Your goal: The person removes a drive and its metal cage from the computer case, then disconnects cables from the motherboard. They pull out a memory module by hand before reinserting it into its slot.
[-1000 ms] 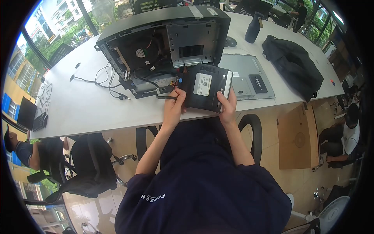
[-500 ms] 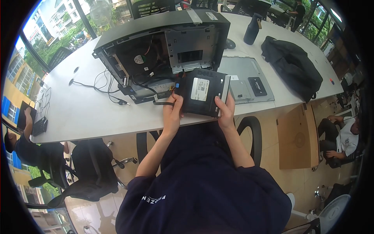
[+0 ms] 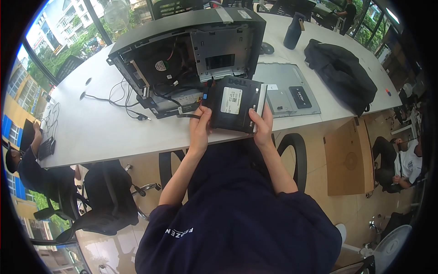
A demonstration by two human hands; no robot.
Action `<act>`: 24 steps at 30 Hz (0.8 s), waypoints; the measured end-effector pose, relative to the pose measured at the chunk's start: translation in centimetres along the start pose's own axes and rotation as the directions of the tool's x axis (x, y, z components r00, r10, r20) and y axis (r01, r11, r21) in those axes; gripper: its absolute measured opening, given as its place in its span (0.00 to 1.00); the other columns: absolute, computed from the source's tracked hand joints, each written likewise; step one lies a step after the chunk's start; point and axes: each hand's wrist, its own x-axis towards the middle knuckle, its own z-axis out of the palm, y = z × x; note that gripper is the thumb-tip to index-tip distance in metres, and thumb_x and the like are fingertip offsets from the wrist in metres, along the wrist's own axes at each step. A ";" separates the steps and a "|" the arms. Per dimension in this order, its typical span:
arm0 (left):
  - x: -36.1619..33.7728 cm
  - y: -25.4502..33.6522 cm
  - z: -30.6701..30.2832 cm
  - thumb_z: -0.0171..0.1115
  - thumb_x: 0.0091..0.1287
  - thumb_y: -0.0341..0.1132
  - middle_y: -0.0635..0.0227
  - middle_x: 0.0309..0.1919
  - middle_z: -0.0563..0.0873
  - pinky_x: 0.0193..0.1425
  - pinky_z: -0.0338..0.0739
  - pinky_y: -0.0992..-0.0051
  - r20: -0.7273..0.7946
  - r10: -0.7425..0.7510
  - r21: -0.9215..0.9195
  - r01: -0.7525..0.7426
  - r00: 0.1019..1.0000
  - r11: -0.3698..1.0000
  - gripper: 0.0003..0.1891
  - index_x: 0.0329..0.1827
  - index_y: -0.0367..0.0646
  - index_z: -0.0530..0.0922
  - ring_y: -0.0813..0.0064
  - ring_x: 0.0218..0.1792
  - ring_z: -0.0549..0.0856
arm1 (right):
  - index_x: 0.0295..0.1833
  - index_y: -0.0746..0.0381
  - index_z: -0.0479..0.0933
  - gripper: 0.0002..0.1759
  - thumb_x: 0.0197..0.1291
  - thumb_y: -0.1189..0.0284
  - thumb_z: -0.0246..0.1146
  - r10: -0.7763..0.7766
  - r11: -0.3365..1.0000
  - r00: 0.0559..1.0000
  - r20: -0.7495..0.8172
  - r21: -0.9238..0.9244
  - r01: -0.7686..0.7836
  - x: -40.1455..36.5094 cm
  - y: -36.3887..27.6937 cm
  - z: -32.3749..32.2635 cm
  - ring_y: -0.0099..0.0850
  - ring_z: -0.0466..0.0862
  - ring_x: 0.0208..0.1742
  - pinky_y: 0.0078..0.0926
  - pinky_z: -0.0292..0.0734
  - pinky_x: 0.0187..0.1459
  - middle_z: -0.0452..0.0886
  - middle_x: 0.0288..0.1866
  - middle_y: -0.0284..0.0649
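A black box-shaped computer part point(image 3: 214, 116) with raised DELL lettering and a white printed label is held up at the table's front edge. My left hand point(image 3: 199, 130) grips its lower left corner, thumb on top, close to a black cable point(image 3: 187, 116). On the opposite side, my right hand point(image 3: 262, 127) is closed round the edge with the silver strip point(image 3: 261, 99), thumb on the front face. Thin wires with a blue connector point(image 3: 205, 96) show at the part's left side. Just behind it stands the opened desktop computer case point(image 3: 182, 28), its fan and cables exposed.
Right of the case lies a grey metal side panel point(image 3: 292, 75) with a small black Lexar box point(image 3: 299, 97) on it. A black bag point(image 3: 340, 75), a dark bottle point(image 3: 294, 32) and a mouse point(image 3: 267, 48) are farther back. A cardboard box point(image 3: 349, 160) stands beyond the table edge.
The black part shifts slightly up and left in view, along with the case and table. Both hands keep their hold on it.
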 end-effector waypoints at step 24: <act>-0.8 0.7 1.0 0.48 0.85 0.44 0.82 0.30 0.71 0.26 0.65 0.83 -0.026 0.046 0.190 -0.040 0.999 0.981 0.14 0.43 0.45 0.74 0.91 0.32 0.70 | 0.64 0.71 0.73 0.22 0.68 0.71 0.61 -0.077 0.997 0.997 -0.019 -0.029 0.077 -0.3 0.0 0.2 0.23 0.80 0.51 0.21 0.73 0.56 0.82 0.53 0.39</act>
